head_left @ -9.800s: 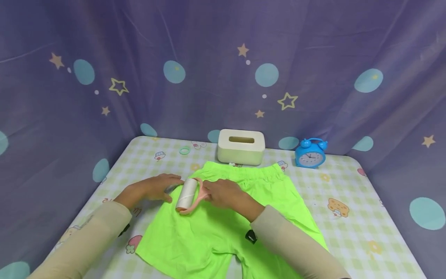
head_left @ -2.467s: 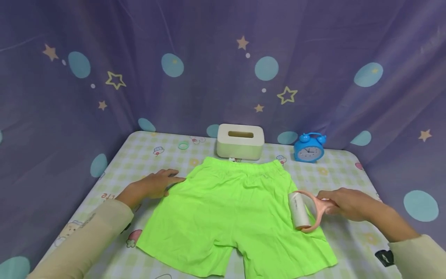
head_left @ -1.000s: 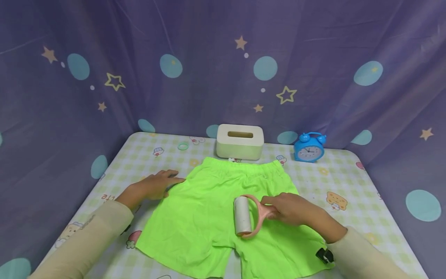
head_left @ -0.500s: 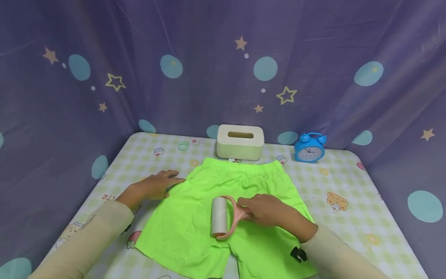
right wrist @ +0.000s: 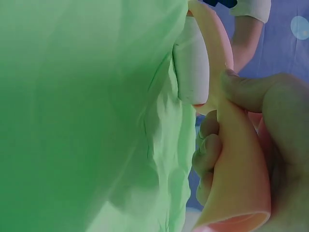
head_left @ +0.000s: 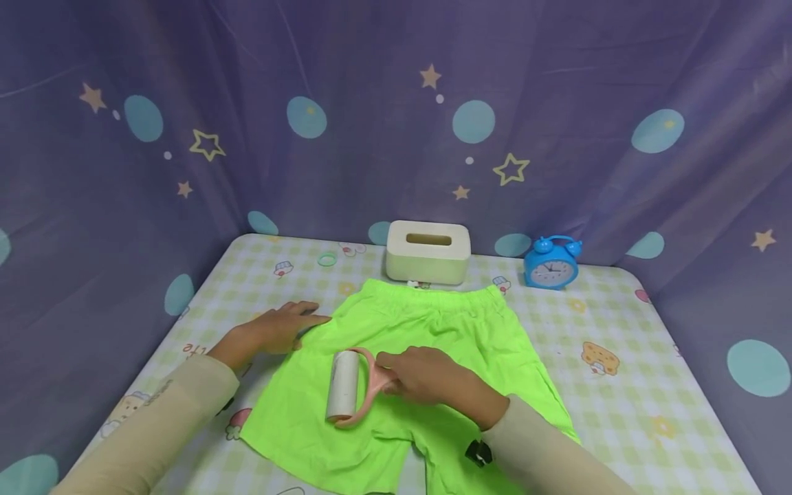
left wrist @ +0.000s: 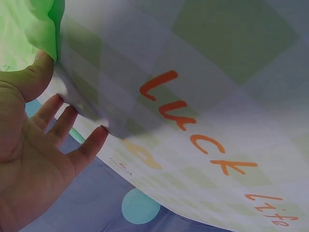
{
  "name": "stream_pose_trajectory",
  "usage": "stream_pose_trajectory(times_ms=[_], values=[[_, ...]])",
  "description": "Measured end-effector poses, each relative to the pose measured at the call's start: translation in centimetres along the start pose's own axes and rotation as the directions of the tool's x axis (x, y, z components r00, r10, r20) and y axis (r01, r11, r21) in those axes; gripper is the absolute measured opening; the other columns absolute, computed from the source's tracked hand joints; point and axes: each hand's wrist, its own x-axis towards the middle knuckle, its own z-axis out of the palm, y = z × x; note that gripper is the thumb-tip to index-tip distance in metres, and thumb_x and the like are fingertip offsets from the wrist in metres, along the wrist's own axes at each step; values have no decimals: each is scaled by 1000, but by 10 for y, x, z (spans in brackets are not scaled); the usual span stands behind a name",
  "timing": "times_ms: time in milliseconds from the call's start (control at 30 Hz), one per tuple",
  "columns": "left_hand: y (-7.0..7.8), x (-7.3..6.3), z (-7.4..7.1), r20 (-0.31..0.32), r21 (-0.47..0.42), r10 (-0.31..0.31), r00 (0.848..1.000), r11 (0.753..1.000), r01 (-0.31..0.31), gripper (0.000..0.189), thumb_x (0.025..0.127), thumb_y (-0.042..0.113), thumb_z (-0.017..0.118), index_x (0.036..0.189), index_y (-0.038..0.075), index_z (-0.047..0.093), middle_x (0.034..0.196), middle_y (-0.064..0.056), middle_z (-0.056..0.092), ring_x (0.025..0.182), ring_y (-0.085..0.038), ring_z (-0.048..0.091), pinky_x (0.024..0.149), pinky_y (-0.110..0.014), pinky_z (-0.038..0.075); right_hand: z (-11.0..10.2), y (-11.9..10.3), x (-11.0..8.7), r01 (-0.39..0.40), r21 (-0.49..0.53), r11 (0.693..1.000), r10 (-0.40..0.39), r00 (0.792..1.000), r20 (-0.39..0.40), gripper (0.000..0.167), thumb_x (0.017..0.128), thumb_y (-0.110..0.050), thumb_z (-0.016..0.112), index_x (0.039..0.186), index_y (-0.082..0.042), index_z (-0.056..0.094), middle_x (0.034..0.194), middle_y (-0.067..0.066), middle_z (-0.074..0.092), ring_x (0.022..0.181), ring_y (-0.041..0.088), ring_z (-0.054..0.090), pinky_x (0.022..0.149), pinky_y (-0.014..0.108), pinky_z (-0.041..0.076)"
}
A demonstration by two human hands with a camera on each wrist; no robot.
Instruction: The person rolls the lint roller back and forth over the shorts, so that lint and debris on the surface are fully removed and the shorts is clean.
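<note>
Neon-green shorts point(head_left: 458, 350) lie spread flat, waistband at the far side. My right hand point(head_left: 427, 375) grips the pink handle of a lint roller point(head_left: 343, 386), whose white roll rests on the left leg of the shorts. In the right wrist view, fingers and thumb wrap the flared pink handle point(right wrist: 239, 169) while the roll point(right wrist: 192, 63) meets the green cloth. My left hand point(head_left: 278, 328) rests at the left edge of the shorts. Its thumb touches the cloth in the left wrist view, with the other fingers point(left wrist: 89, 147) spread and fingertips on the tablecloth.
A pale green tissue box point(head_left: 427, 265) with a white lid stands behind the waistband. Right of it is a blue alarm clock point(head_left: 551, 265). A small green ring point(head_left: 326, 258) lies at the back left. The checked tablecloth point(head_left: 619, 412) extends around the shorts; purple curtains hang behind.
My right hand has moved the lint roller leftward across the shorts, from the right leg over the middle to the left leg. The left hand has stayed at the left edge.
</note>
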Motion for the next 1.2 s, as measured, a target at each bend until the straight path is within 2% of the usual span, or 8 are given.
stream_pose_trajectory(times_ms=[200, 500, 800, 967, 1200], values=[[0, -1, 1, -4, 6, 4, 1000, 1000, -3, 67, 96, 9, 70, 156, 20, 43, 161, -22, 34, 143, -49, 38, 104, -67, 43, 5, -17, 16, -3, -26, 1000, 3, 1000, -18, 19, 99, -44, 65, 105, -28, 55, 63, -7, 47, 53, 9, 44, 48, 25, 34], [5, -2, -3, -11, 6, 1, 1000, 1000, -1, 67, 95, 6, 69, 156, 21, 45, 161, -21, 35, 143, -48, 39, 105, -66, 42, 12, -49, 41, -62, -93, 994, 59, 998, -33, 20, 99, -49, 63, 105, -30, 58, 68, -6, 54, 58, 9, 52, 48, 28, 40], [2, -3, -6, -25, 31, 46, 999, 998, -45, 70, 92, 8, 74, 155, 25, 46, 157, -20, 40, 139, -46, 44, 97, -64, 48, 14, -73, 59, -60, -102, 993, 57, 998, -31, 21, 101, -49, 59, 105, -28, 59, 72, -5, 60, 62, 11, 59, 50, 29, 44], [-1, -1, -6, -36, 63, 63, 997, 996, -60, 71, 91, 10, 75, 154, 26, 47, 155, -20, 42, 135, -45, 47, 92, -61, 50, 14, -85, 65, -103, -91, 990, 102, 995, -22, 23, 101, -52, 57, 103, -29, 58, 71, -5, 60, 60, 10, 58, 49, 29, 43], [-2, -2, -7, -45, 70, 79, 996, 995, -76, 69, 91, 8, 75, 153, 23, 48, 154, -21, 42, 133, -46, 48, 83, -56, 52, 19, -101, 75, -144, -133, 981, 145, 989, 1, 24, 102, -55, 52, 104, -31, 57, 72, -6, 61, 62, 10, 62, 50, 30, 46]])
